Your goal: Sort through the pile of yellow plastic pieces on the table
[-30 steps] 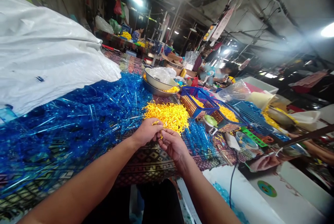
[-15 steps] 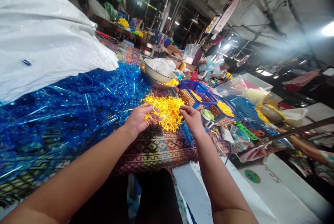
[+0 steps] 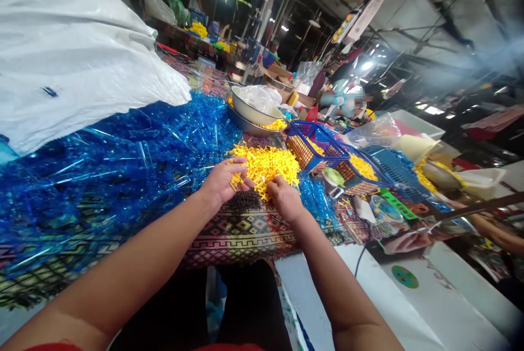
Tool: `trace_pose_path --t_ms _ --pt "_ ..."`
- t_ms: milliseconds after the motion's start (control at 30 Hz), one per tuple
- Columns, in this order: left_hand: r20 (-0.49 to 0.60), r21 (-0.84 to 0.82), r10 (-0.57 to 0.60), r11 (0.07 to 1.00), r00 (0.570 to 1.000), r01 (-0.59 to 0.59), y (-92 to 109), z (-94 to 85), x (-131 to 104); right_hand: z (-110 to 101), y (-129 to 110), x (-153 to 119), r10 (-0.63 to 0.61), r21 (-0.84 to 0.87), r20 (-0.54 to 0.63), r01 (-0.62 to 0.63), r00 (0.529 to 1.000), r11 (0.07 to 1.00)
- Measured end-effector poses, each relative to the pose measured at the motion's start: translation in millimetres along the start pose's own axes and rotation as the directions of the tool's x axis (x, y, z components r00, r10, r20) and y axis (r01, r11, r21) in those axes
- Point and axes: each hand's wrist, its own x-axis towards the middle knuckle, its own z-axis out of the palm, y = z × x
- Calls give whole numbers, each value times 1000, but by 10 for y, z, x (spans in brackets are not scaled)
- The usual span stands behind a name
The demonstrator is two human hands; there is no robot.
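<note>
A heap of small yellow plastic pieces (image 3: 275,165) lies on the patterned cloth (image 3: 249,233). My left hand (image 3: 223,180) is at the heap's left edge, fingers curled around a few of the yellow pieces. At the heap's near right edge is my right hand (image 3: 284,196), its fingers pinched together; what they hold, if anything, is hidden. Between the hands, close to the cloth, sits a small mound of tiny dark pieces (image 3: 244,201). Clear blue plastic tubes (image 3: 123,171) spread in a large pile left of my left hand, and more blue tubes (image 3: 321,201) lie right of my right hand.
A white sack (image 3: 82,61) covers the back left. Stacked bowls (image 3: 256,113) stand behind the heap. Blue baskets (image 3: 315,146) with yellow pieces and a green-lidded container (image 3: 333,177) are on the right. Another person's arm (image 3: 495,233) shows at far right.
My right hand has moved left and nearer to me, from the heap's right side to its near edge. My left hand stays by the heap with yellow pieces in it.
</note>
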Motion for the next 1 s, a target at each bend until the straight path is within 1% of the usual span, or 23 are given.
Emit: trace_pose_path --t_ms 100,200,233,333,400,500,567,633,767,833,933,1000 --pt "-13 22 -7 1000 1000 8 -18 -7 11 -2 25 22 -23 -23 18 24 1000 999" --pt "-11 29 -1 1000 1000 2 -32 -13 17 -24 38 28 -16 -10 -4 16 1000 1000" --pt "-13 25 -1 1000 1000 1 -32 -11 15 -40 33 29 -32 3 -20 32 999 999" --pt "-28 15 -13 1000 1000 14 -19 5 1 -98 -4 42 -131 23 -52 132 990 991" --pt "-37 16 -23 1000 999 24 -6 20 -10 -129 -32 60 -173 14 -30 173 985 985" --pt "-39 20 -29 999 999 30 6 35 -18 -133 -42 88 -155 -10 17 155 988 988" --pt "-39 21 -29 999 999 30 3 36 -16 -108 -22 93 -145 -18 25 145 989 989" --pt "-36 23 -33 999 999 34 -7 31 -11 -74 16 82 -151 -2 0 151 989 989" --pt "-32 38 -53 998 998 54 -37 14 -4 -39 100 34 -171 67 -97 177 981 982" --pt "-37 44 -52 998 998 53 -48 10 -5 -54 123 15 -219 73 -102 227 970 971" --pt "-46 45 -51 998 998 53 -56 12 -6 -99 119 15 -326 54 -60 330 943 943" --pt "-49 45 -56 997 997 58 -56 13 -3 -123 95 31 -364 39 -35 365 931 930"
